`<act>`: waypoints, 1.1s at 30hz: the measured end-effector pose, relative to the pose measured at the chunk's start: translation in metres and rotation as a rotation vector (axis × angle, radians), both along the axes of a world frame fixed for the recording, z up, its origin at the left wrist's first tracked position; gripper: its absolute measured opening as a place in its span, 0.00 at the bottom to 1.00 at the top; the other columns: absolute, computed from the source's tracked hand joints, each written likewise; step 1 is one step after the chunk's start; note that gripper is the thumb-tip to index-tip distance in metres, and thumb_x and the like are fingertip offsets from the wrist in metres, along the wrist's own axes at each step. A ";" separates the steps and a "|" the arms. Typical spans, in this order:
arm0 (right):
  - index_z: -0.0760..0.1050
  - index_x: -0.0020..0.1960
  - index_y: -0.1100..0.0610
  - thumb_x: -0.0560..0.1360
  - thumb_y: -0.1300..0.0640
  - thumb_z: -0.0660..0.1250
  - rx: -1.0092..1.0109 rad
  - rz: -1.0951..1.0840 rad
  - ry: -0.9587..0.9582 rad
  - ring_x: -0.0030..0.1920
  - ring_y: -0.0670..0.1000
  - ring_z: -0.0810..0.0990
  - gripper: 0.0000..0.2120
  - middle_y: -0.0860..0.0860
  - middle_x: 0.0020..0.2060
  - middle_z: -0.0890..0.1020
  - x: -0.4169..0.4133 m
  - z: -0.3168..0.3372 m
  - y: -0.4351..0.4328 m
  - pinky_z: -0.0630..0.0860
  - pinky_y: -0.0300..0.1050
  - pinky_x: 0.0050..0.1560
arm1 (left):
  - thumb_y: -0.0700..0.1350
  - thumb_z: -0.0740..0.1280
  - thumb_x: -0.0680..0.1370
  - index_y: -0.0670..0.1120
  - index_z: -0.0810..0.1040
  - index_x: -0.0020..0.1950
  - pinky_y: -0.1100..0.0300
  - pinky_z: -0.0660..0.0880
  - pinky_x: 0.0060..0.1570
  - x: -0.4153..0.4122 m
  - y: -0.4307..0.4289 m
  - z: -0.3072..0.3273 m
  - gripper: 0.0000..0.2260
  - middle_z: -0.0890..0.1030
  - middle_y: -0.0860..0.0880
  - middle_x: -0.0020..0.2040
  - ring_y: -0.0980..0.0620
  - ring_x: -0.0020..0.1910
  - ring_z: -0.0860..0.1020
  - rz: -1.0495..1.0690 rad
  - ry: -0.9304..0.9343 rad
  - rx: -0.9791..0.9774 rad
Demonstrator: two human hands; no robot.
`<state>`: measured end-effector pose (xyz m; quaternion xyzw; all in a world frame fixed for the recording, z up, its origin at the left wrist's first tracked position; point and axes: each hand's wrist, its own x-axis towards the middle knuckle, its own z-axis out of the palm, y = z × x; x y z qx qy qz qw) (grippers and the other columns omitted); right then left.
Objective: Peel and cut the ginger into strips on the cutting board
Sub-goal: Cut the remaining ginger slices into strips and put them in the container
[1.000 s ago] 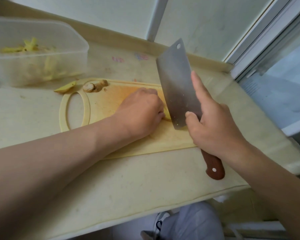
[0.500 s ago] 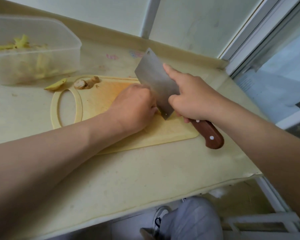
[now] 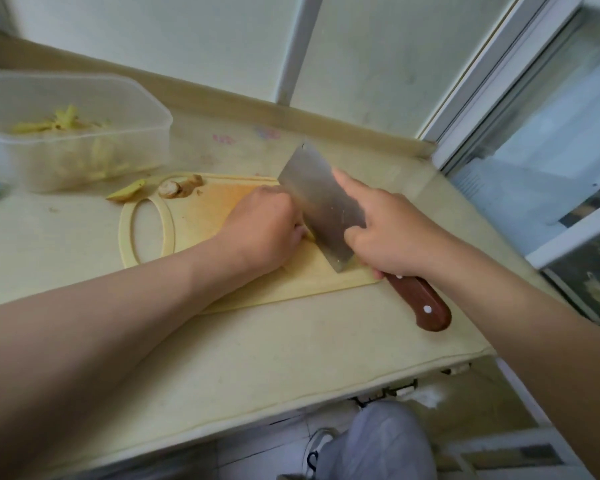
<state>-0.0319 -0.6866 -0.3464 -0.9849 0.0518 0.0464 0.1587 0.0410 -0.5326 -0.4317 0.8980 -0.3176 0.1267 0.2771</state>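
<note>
Cutting looks well underway: the clear tub far left of the left hand already holds strips. That hand is curled down on the ginger, mostly hidden, on the cutting board. Right hand grips the cleaver, w/ blade against left knuckles. Leftover knob beyond left hand may need peeling. Board edge just under the right hand; worktop open nearer the body.

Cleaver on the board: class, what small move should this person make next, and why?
Probably lift the cleaver slightly and slide the left hand back for another cut. The blade edge sits down on the cutting board, close against the curled left knuckles, with only a sliver of ginger showing there. The right hand grips blade and handle.
</note>
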 end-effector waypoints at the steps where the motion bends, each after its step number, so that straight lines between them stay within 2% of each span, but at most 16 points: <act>1: 0.48 0.84 0.35 0.79 0.63 0.59 -0.001 0.002 0.005 0.21 0.47 0.80 0.41 0.51 0.36 0.78 -0.004 0.001 -0.001 0.73 0.39 0.22 | 0.46 0.67 0.78 0.45 0.86 0.48 0.53 0.71 0.47 0.001 0.000 0.000 0.08 0.77 0.46 0.45 0.42 0.51 0.77 0.000 0.004 0.000; 4: 0.49 0.84 0.34 0.80 0.63 0.60 0.058 -0.016 -0.018 0.22 0.48 0.80 0.41 0.51 0.35 0.79 -0.015 -0.002 -0.003 0.73 0.38 0.23 | 0.46 0.67 0.78 0.45 0.85 0.46 0.55 0.69 0.45 0.000 0.001 0.001 0.08 0.72 0.50 0.42 0.43 0.50 0.77 -0.009 0.000 -0.007; 8: 0.48 0.83 0.33 0.80 0.63 0.60 0.132 -0.060 -0.090 0.26 0.52 0.82 0.41 0.53 0.38 0.82 -0.021 -0.010 -0.005 0.73 0.36 0.23 | 0.45 0.66 0.78 0.43 0.84 0.44 0.56 0.66 0.42 -0.001 0.001 0.001 0.09 0.72 0.48 0.42 0.43 0.48 0.76 -0.004 0.029 -0.006; 12: 0.47 0.83 0.33 0.81 0.63 0.60 0.173 -0.057 -0.123 0.29 0.56 0.83 0.41 0.54 0.35 0.81 -0.025 -0.014 -0.004 0.82 0.46 0.30 | 0.44 0.66 0.79 0.43 0.84 0.44 0.57 0.64 0.42 -0.002 0.002 0.001 0.09 0.73 0.47 0.43 0.43 0.47 0.75 0.004 0.037 -0.031; 14: 0.47 0.83 0.33 0.81 0.63 0.60 0.170 -0.057 -0.110 0.30 0.56 0.83 0.41 0.54 0.35 0.81 -0.025 -0.014 -0.003 0.83 0.46 0.30 | 0.43 0.66 0.79 0.42 0.84 0.43 0.57 0.64 0.41 -0.002 0.002 0.001 0.09 0.73 0.47 0.42 0.43 0.47 0.75 0.003 0.041 -0.039; 18: 0.48 0.83 0.33 0.80 0.63 0.60 0.127 -0.037 -0.073 0.28 0.55 0.82 0.42 0.54 0.33 0.81 -0.019 -0.009 -0.003 0.77 0.39 0.26 | 0.42 0.65 0.78 0.44 0.85 0.45 0.56 0.64 0.41 -0.002 0.002 0.002 0.09 0.72 0.49 0.41 0.44 0.46 0.75 0.003 0.034 -0.030; 20: 0.48 0.83 0.33 0.79 0.63 0.60 0.083 -0.019 -0.048 0.25 0.53 0.81 0.42 0.53 0.30 0.80 -0.015 -0.008 -0.002 0.77 0.40 0.25 | 0.42 0.66 0.78 0.44 0.85 0.46 0.58 0.61 0.41 -0.002 0.002 0.003 0.08 0.70 0.50 0.41 0.45 0.46 0.74 0.002 0.043 -0.029; 22: 0.47 0.83 0.34 0.79 0.63 0.59 0.038 0.003 -0.016 0.25 0.52 0.82 0.42 0.53 0.30 0.80 -0.010 -0.005 0.000 0.79 0.43 0.25 | 0.43 0.67 0.78 0.45 0.86 0.47 0.57 0.64 0.42 -0.001 0.002 0.002 0.08 0.70 0.51 0.41 0.45 0.48 0.75 -0.001 0.046 -0.031; 28: 0.45 0.84 0.36 0.78 0.62 0.59 -0.013 0.026 0.055 0.23 0.48 0.82 0.43 0.51 0.42 0.80 0.016 0.003 0.012 0.72 0.38 0.20 | 0.43 0.68 0.76 0.46 0.87 0.46 0.52 0.73 0.45 0.003 0.002 0.000 0.07 0.80 0.46 0.44 0.43 0.48 0.77 0.004 0.063 -0.065; 33: 0.45 0.85 0.38 0.75 0.64 0.58 0.044 0.032 0.010 0.22 0.47 0.81 0.45 0.49 0.46 0.78 0.039 -0.002 0.019 0.73 0.38 0.22 | 0.42 0.69 0.76 0.46 0.88 0.48 0.56 0.69 0.42 -0.002 0.001 0.004 0.07 0.80 0.45 0.44 0.44 0.46 0.78 0.006 0.075 -0.073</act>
